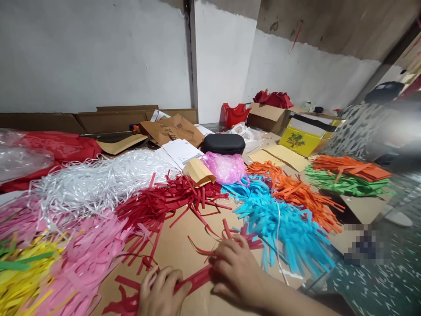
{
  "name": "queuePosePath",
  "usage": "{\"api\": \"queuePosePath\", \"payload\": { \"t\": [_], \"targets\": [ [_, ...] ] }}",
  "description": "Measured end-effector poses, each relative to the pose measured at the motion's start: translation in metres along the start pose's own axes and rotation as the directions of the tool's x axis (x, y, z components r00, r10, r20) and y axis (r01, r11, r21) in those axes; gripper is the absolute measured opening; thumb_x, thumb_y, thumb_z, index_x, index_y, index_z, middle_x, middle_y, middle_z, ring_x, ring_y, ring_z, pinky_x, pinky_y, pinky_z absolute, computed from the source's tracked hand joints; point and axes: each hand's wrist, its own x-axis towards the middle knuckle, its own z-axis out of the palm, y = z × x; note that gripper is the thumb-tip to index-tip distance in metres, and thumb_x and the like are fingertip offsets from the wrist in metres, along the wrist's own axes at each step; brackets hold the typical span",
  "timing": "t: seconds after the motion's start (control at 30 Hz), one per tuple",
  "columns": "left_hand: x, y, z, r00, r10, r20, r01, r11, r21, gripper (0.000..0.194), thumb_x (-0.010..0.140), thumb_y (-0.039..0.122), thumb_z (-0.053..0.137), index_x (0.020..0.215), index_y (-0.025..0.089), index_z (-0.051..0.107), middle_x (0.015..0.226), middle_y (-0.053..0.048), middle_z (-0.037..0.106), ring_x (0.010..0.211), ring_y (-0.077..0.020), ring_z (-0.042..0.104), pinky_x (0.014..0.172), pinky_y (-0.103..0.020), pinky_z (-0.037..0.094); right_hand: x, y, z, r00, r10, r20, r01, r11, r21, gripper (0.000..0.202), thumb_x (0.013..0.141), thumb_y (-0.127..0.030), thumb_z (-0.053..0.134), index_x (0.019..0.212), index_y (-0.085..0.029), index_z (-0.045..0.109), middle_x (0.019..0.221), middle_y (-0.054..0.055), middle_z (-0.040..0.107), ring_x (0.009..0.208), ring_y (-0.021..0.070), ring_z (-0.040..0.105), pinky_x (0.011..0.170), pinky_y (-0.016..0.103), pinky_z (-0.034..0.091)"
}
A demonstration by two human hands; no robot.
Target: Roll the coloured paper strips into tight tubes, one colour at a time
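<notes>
A dark red strip bundle [197, 281] lies slantwise over the brown cardboard at the bottom middle, with loose fringed ends at both sides. My left hand [162, 292] is closed around its lower left part, the thumb along the strip. Farther right, my right hand [238, 272] has its fingers curled over the upper part of the same bundle. The palms hide parts of it. Beyond my hands a pile of dark red strips [167, 193] rests on the cardboard [187, 232].
White strings [101, 180], pink strips [88, 259] and yellow strips [26, 281] lie left. Blue strips [286, 228] and orange strips [302, 197] lie right. Behind are a black case [223, 143], a pink bag [225, 166] and a yellow box [304, 136].
</notes>
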Motion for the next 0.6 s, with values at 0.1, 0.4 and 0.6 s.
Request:
{"api": "queuePosePath", "payload": {
  "t": [0.1,0.4,0.6],
  "targets": [
    [0.003,0.012,0.000,0.998,0.047,-0.030,-0.046,0.998,0.048,0.025,0.079,0.016,0.053,0.085,0.027,0.074,0.086,-0.002,0.077,0.093,-0.0243,0.062,0.103,-0.048,0.029,0.004,0.006,-0.005,0.977,-0.208,-0.038,0.200,0.966,-0.165,0.004,0.098,-0.024,0.063,0.099,-0.022,0.065,0.108,0.001,0.074,0.114,0.0237,0.058,0.112,0.053,0.018],
    [0.010,0.021,0.008,0.998,0.050,-0.039,-0.047,0.997,0.068,0.026,0.090,0.016,0.048,0.078,0.020,0.070,0.075,-0.002,0.071,0.089,-0.0232,0.062,0.104,-0.049,0.030,0.025,-0.009,-0.003,0.960,-0.280,0.000,0.273,0.935,-0.225,0.009,0.102,-0.024,0.059,0.108,-0.021,0.066,0.103,0.001,0.074,0.108,0.0235,0.056,0.109,0.051,0.021],
    [0.003,0.014,0.001,0.996,0.042,-0.076,-0.042,0.999,0.008,0.035,0.095,0.013,0.040,0.078,0.023,0.068,0.074,0.000,0.072,0.082,-0.0209,0.064,0.099,-0.046,0.031,0.009,-0.005,0.014,0.964,-0.263,0.047,0.266,0.926,-0.267,0.013,0.099,-0.019,0.060,0.087,-0.018,0.065,0.078,0.000,0.068,0.080,0.0200,0.053,0.085,0.042,0.033]
  ]
}}
